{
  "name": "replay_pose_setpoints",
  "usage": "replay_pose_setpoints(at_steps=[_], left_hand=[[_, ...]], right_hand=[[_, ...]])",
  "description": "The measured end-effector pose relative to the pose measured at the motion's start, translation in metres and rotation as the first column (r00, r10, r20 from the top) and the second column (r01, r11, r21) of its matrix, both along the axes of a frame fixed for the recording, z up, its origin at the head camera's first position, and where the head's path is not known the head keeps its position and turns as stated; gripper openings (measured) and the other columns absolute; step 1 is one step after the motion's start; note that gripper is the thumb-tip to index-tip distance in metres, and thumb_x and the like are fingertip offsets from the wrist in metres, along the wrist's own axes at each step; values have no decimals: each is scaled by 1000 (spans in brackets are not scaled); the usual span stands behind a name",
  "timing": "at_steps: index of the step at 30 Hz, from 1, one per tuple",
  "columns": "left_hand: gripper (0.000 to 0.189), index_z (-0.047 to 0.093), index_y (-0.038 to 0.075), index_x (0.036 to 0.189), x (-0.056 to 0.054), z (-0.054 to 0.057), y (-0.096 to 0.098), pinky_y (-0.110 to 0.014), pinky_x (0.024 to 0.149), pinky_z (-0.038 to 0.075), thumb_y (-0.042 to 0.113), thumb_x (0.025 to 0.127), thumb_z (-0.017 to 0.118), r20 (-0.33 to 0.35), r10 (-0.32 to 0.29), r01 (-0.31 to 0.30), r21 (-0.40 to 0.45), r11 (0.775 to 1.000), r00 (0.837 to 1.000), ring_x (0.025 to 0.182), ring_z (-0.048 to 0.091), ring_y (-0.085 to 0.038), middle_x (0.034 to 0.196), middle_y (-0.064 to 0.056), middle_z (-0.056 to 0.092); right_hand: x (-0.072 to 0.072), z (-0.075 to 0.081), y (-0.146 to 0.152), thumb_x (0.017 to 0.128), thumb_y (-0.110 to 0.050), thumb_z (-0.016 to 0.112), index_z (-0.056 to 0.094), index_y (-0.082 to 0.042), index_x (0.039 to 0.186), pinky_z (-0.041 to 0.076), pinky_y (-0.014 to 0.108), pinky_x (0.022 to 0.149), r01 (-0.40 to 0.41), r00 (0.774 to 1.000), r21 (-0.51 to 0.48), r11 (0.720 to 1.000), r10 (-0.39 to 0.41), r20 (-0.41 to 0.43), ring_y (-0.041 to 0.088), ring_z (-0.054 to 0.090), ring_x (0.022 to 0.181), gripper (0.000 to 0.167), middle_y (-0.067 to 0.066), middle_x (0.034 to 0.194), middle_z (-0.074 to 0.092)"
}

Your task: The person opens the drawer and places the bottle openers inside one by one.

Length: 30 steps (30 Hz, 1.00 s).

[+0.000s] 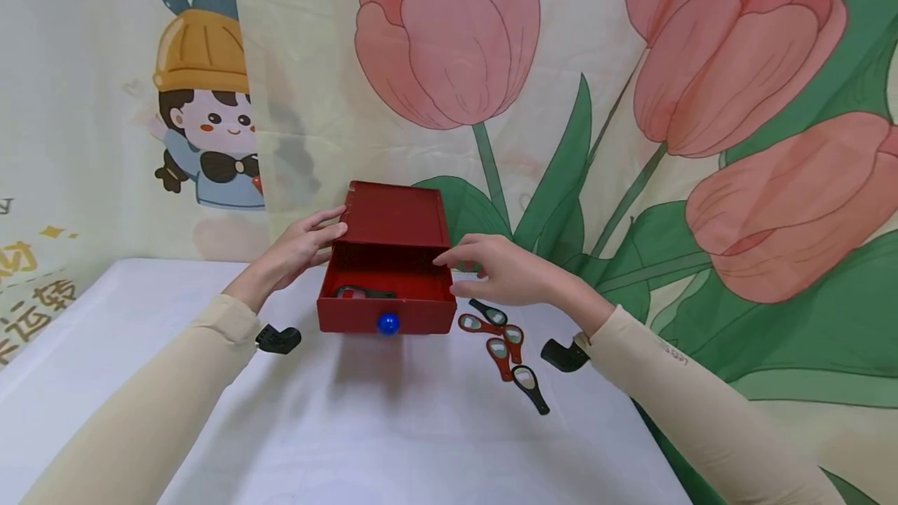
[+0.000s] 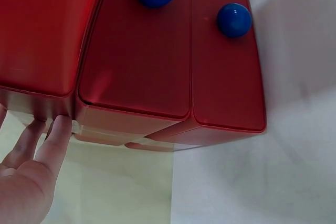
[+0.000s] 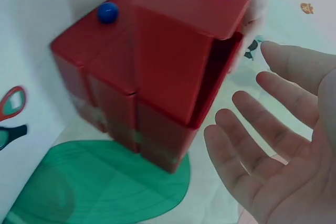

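Red chest (image 1: 396, 213) — three drawers (image 1: 351, 318), one open; five oval-headed tools (image 1: 499, 351) alongside.

Five oval-headed tools (image 1: 498, 357) on one desk (image 1: 449, 443)
Three red, two black, at least one more in an open drawer (image 1: 424, 318); one red cabinet (image 1: 397, 213), three drawers, three blue knobs (image 1: 388, 324), two hands (image 1: 508, 271), two black wrist pieces (image 1: 279, 340).

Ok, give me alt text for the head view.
A red cabinet with its top drawer pulled out, a small item inside, stands on a white table. A person's left hand touches the cabinet's left side; the right hand is near the drawer. Five small red or black items lie to the right.
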State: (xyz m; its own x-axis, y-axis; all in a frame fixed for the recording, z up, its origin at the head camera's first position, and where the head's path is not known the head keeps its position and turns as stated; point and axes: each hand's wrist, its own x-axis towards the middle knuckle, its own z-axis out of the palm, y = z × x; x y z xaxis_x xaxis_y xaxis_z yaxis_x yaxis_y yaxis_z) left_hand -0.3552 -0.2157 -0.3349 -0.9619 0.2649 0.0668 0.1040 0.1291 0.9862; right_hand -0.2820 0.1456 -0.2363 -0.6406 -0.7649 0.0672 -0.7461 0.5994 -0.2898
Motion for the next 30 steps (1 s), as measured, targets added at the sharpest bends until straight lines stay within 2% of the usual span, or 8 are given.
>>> replay_pose_setpoints(at_steps=[6,12,17,23,30], left_hand=[[75,18,22,172,2,1,-2,-58,124,33,38,110,56,2,13,-13,-3,1000,1000,157,32,-40,175,-16,22],[74,16,22,172,2,-1,-1,-58,124,33,38,111,55,-1,4,-4,-6,1000,1000,157,31,-41,176,-17,20],[73,17,24,172,1,-1,0,-58,125,32,37,111,55,-3,10,-10,4,1000,1000,158,30,-40,176,-15,19],[74,19,24,172,0,1,1,-58,126,30,37,110,56,8,4,-5,27,1000,1000,159,29,-39,176,-15,20],[73,18,22,172,2,0,0,-59,125,31,36,111,56,2,11,-11,17,1000,1000,158,31,-40,176,-16,21]], right_hand=[[10,-16,30,99,-20,76,67,-14,145,61,36,91,53,999,-5,999,-53,-13,18,63,117,47,3,131,66],[17,-31,54,99,-17,77,66,-12,146,61,37,90,101,995,-35,994,-102,-12,19,63,111,49,3,128,67],[18,-47,73,98,-17,78,66,-9,144,61,34,86,151,988,-52,987,-153,-25,20,64,108,48,7,133,67],[17,-76,97,96,-14,80,67,-3,139,62,29,77,186,981,-93,978,-190,-32,23,65,103,46,14,131,67],[15,-116,114,94,-16,82,67,-3,139,58,26,73,271,962,-101,957,-272,0,20,65,95,49,10,117,69]])
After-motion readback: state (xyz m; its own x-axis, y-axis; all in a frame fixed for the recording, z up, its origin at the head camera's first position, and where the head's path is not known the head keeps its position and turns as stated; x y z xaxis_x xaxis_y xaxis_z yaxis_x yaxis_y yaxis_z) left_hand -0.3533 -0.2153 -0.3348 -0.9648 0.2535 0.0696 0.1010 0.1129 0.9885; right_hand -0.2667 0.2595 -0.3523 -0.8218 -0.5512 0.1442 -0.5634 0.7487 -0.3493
